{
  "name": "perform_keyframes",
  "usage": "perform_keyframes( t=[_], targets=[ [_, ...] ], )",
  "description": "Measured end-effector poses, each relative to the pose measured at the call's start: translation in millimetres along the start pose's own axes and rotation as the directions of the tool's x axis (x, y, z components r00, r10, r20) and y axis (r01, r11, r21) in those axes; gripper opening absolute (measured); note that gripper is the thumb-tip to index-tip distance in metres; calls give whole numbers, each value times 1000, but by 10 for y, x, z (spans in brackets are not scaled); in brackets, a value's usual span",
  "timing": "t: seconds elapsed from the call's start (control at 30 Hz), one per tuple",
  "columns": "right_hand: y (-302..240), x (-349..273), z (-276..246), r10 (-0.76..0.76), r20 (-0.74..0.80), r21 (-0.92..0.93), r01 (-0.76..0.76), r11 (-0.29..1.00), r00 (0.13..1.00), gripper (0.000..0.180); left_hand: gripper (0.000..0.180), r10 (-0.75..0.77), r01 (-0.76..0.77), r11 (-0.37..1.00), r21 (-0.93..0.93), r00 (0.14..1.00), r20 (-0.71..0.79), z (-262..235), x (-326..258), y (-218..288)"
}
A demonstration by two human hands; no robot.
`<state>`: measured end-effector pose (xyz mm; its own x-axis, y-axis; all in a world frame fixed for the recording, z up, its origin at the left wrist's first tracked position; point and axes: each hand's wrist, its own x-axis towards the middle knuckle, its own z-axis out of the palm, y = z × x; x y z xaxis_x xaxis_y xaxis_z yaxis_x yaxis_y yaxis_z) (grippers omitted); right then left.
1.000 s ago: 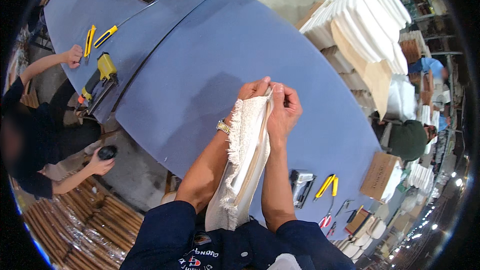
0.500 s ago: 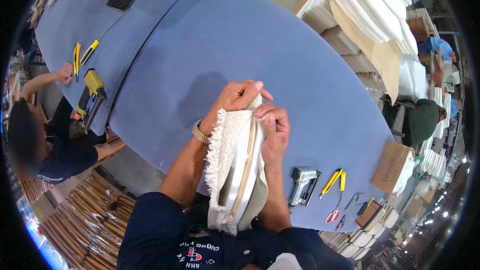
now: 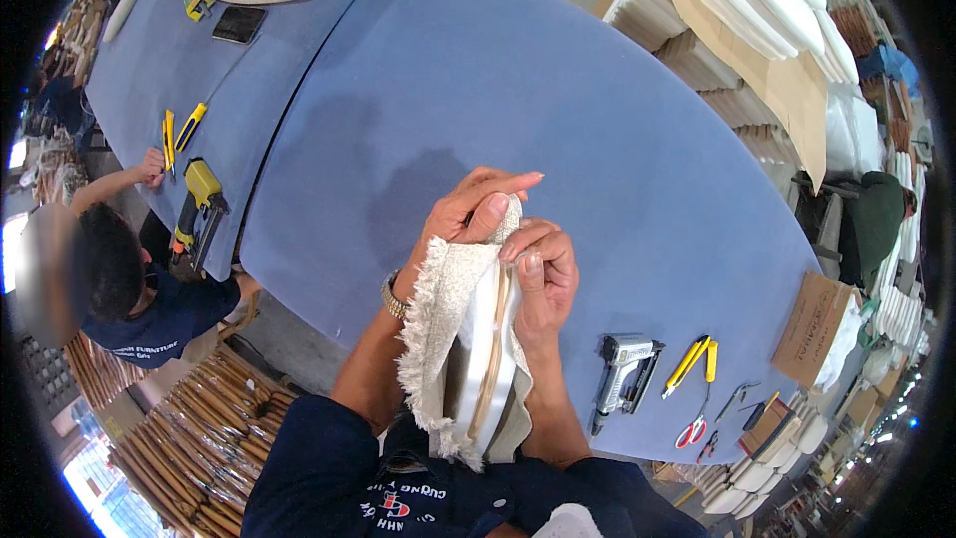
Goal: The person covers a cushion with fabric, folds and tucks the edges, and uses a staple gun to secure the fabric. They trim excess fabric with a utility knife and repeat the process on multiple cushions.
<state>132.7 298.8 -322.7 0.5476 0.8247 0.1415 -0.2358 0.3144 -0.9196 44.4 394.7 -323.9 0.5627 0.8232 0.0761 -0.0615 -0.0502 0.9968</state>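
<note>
Okay, left hand (image 3: 463, 214) and right hand (image 3: 546, 284) both pinching the top of a cream, frayed-edge fabric cover (image 3: 430, 324).
Cover sits between the forearms at the chest, gaping lengthwise around a white padded panel (image 3: 464, 379) with tan strip (image 3: 492, 364); grips just beside each other. Brown cardboard box (image 3: 809, 327) at blue counter (image 3: 558, 90)'s right edge, soft white material (image 3: 841, 354) showing at its side.

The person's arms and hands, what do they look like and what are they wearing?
The left hand and right hand have no gloves. A shiny metal watch circles the left wrist; the right wrist has nothing on it. Short, dark navy sleeves leave both forearms bare.
</note>
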Motion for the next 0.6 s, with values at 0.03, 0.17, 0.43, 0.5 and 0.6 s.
perform_keyframes(
  t=[0.03, 0.17, 0.43, 0.5, 0.6],
  targets=[
    [-4, -1, -5, -6, -2, -15, 6, 1000, 1000, 21, 38, 17, -17, 1000, 17, 1000, 7, 3, -1, -3],
    [-42, -31, -1, -8, -16, -110, 6, 994, 1000, 23, 38, 36, -37, 998, 57, 999, 11, 40, -26, 128],
    [-115, -89, -126, -39, 37, -267, 47, 963, 999, 17, 38, -84, 82, 995, 55, 995, 49, 60, -46, 282],
    [-227, -140, -272, 28, 51, -281, -12, 960, 998, 12, 39, -108, 105, 993, 51, 993, 50, 65, -52, 321],
    [-580, -549, -753, 182, -27, -381, -178, 907, 983, 17, 44, -84, 81, 995, 63, 995, 48, 33, -94, 321]
  ],
)
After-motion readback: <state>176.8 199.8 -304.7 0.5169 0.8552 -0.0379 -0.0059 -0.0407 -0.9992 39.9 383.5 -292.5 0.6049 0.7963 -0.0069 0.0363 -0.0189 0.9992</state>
